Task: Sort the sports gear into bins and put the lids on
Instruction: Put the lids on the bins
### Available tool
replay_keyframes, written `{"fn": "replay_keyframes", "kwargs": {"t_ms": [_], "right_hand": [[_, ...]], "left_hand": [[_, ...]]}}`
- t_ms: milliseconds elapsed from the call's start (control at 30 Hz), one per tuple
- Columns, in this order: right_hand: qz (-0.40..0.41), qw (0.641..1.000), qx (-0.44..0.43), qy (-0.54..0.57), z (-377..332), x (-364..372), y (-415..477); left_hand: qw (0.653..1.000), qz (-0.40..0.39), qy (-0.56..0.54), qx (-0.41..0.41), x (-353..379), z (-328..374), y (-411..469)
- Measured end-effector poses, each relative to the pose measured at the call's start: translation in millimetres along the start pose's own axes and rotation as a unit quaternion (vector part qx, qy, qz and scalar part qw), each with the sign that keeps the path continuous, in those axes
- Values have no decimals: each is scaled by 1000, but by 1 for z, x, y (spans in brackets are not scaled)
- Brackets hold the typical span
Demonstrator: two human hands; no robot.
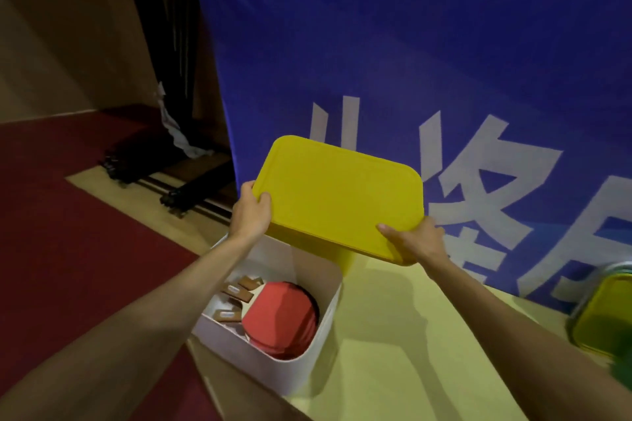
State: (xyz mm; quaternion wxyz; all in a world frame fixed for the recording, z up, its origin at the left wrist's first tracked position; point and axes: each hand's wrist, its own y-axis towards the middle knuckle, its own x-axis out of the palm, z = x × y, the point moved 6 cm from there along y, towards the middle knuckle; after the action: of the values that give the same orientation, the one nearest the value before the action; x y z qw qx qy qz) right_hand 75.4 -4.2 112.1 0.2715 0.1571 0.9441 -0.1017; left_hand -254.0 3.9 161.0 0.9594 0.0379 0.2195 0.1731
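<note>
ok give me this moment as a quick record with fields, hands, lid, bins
left hand: grips the yellow lid at its left edge
right hand: grips its near right corner
yellow lid: tilted, over a yellow bin, looks not yet seated
white bin: open, no lid, holds red paddles
backdrop: blue banner

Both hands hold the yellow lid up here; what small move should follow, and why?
Probably lower the yellow lid level onto the yellow bin just beneath it: the left hand and right hand grip opposite edges, it hangs tilted, and the white bin of paddles sits nearer, uncovered.
</note>
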Motion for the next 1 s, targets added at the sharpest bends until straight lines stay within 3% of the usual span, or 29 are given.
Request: {"fn": "replay_keyframes", "kwargs": {"t_ms": [100,300,500,1000], "right_hand": [[14,999,-25,20,-5,27,25],[24,998,6,61,8,72,76],[19,997,33,67,6,111,106],[59,985,156,-33,6,182,149]], "left_hand": [[999,-16,42,-14,5,-21,37],[993,-83,82,-28,35,-50,113],[991,-108,52,-53,53,-87,162],[963,-239,103,-62,88,-185,262]]}}
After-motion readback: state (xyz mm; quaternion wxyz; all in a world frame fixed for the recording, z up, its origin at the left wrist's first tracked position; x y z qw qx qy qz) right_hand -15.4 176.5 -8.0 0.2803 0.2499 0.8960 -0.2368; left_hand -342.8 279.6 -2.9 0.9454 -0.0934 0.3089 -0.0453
